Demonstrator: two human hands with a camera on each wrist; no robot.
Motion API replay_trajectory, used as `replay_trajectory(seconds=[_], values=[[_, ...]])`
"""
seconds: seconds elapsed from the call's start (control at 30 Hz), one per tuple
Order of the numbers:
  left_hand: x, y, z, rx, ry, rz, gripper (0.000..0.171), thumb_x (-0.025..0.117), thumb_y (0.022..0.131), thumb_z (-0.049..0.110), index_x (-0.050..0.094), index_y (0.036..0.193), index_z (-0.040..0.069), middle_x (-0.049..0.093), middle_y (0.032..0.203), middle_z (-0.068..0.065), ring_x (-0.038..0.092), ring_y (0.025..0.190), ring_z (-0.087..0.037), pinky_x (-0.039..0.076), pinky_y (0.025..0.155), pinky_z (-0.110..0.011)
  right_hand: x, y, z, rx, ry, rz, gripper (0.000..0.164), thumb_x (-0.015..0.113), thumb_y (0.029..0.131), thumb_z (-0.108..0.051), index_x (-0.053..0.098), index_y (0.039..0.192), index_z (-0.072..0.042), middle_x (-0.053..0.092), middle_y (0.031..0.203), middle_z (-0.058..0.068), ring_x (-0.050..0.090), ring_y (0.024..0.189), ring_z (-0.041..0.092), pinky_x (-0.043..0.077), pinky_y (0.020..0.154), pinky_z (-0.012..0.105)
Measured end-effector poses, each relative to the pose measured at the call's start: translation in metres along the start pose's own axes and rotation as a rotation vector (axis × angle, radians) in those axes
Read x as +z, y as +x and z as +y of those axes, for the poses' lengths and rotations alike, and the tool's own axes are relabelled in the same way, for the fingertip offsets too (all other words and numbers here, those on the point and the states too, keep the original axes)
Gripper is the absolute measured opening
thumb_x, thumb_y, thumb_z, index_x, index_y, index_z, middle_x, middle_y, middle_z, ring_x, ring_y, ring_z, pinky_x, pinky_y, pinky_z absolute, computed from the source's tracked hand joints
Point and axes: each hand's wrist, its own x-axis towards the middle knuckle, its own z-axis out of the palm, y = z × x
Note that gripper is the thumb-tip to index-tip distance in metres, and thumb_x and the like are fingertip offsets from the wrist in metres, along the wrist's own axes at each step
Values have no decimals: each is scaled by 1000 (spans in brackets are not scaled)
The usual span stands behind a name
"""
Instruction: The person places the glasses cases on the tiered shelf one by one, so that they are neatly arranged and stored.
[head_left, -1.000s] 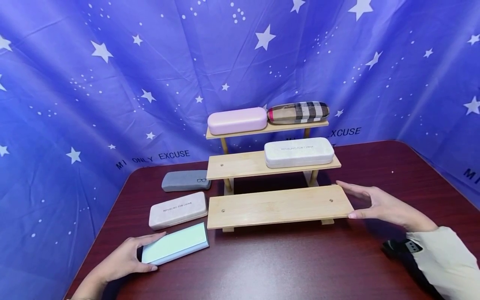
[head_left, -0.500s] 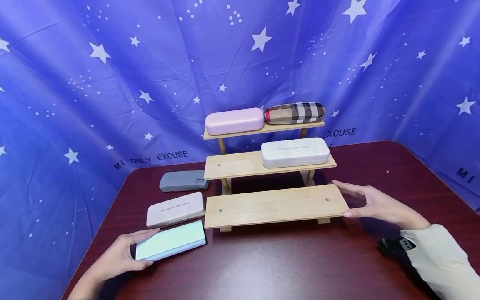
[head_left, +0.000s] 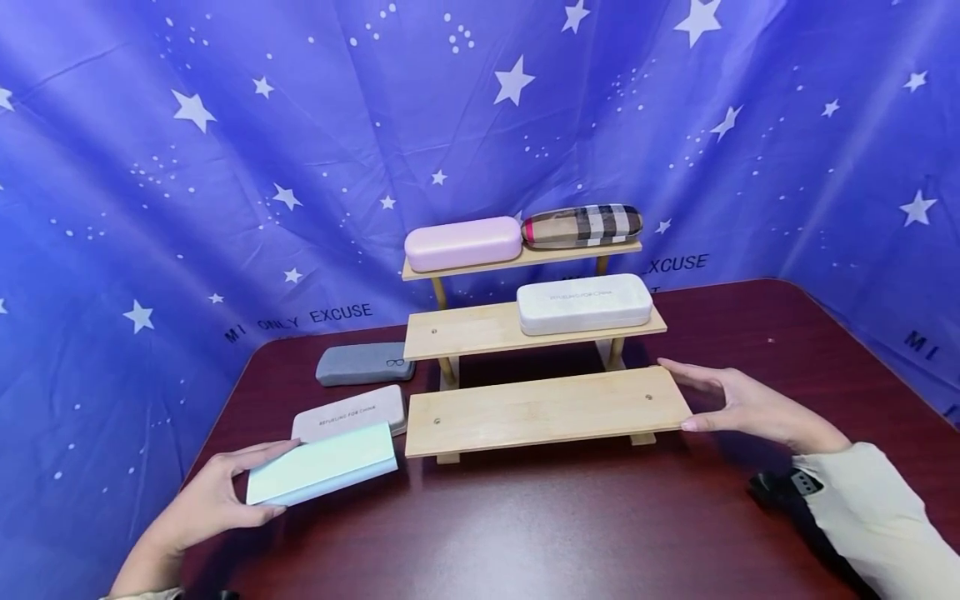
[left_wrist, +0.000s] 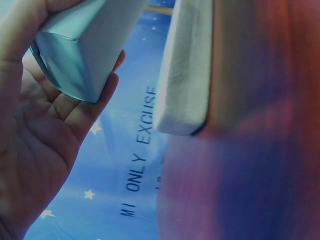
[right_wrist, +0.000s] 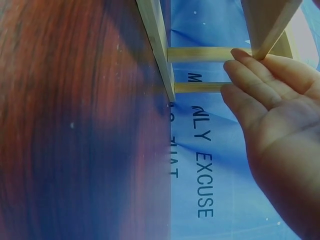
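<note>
My left hand [head_left: 213, 498] grips a pale blue glasses case [head_left: 322, 467] by its left end, thumb at the front and fingers behind. The left wrist view shows this case held above the table, tilted in the palm. It partly covers a whitish glasses case [head_left: 348, 412] with printed lettering, which lies on the table behind it. At the other side, my right hand [head_left: 750, 408] holds the right end of the lowest board of a three-tier wooden stand [head_left: 547, 412], thumb on the front corner and fingers at the back corner.
A pink case [head_left: 462, 244] and a plaid case [head_left: 583, 227] stand on the top tier. On the middle tier, at right, sits a white case [head_left: 585, 304]. A grey case [head_left: 365, 364] lies left of the stand on the dark red table [head_left: 540, 533]. Behind hangs a starry blue curtain [head_left: 337, 125].
The pale blue case has come up off the table in my left hand and moved slightly left, now overlapping the whitish case in view. My right hand stays on the stand; the view shifts slightly.
</note>
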Motion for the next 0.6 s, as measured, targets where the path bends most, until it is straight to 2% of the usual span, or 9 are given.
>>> replay_trajectory(seconds=[0.2, 0.37, 0.6], values=[[-18, 11, 5, -8, 34, -2, 71, 86, 57, 4, 61, 124, 5, 61, 120, 19, 56, 94, 0, 41, 76, -11, 0, 0, -2, 23, -1, -9, 75, 72, 82, -17, 34, 145, -2, 42, 142, 19, 37, 117, -16, 38, 90, 11], [-27, 37, 9, 21, 0, -12, 73, 85, 59, 1, 59, 127, 3, 60, 122, 18, 55, 100, 0, 41, 80, -11, -3, -1, -2, 35, -12, 2, 75, 72, 82, -18, 34, 145, -3, 43, 142, 19, 38, 116, -16, 38, 89, 10], [-27, 75, 18, 86, -47, -1, 74, 85, 58, 0, 59, 127, 5, 60, 123, 17, 54, 108, 0, 40, 84, -11, -1, 1, 1, 0, -11, 0, 75, 73, 81, -16, 35, 144, -2, 43, 142, 20, 36, 119, -16, 33, 90, 7]])
